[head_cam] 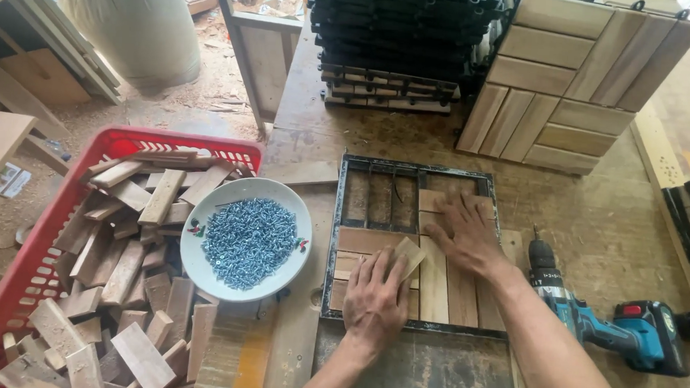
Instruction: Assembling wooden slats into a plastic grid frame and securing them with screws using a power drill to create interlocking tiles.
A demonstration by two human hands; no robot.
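A black metal frame lies flat on the workbench, partly filled with short wooden slats. My left hand holds a small wooden slat tilted over the frame's lower left part. My right hand rests palm down, fingers spread, on the slats in the frame's right half. The frame's upper left cells show bare bench through them.
A white bowl of silver screws sits on a red basket full of wooden offcuts. A blue cordless drill lies right of the frame. Finished wooden tiles and stacked black plastic grids stand behind.
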